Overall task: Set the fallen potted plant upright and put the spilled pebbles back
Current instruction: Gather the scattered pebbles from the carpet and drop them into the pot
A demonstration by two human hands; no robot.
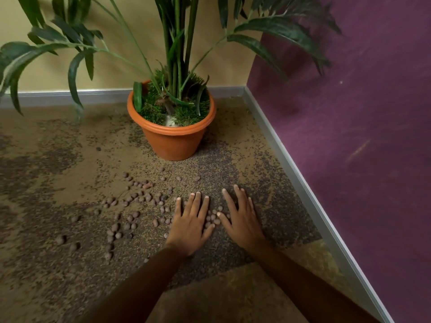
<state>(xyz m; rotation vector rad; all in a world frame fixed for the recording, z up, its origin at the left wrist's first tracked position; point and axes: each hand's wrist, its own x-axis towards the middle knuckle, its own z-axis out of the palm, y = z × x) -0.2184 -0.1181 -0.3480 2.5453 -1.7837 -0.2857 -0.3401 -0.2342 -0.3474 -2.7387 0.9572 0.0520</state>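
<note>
The orange plastic pot point(172, 141) stands upright on the carpet near the room's corner, holding a tall green plant point(177, 66) with long leaves and green moss at its base. Brown clay pebbles point(137, 199) lie scattered over the carpet in front of the pot, mostly to the left of my hands. My left hand point(191, 222) lies flat on the carpet with fingers spread. My right hand point(240, 217) lies flat beside it, fingers apart. A small cluster of pebbles point(213, 217) sits between the two hands. Neither hand holds anything.
A purple wall point(361, 136) with a grey skirting board point(298, 173) runs along the right. A yellow wall point(58, 73) with skirting closes the back. The mottled brown carpet point(58, 159) stretches out to the left.
</note>
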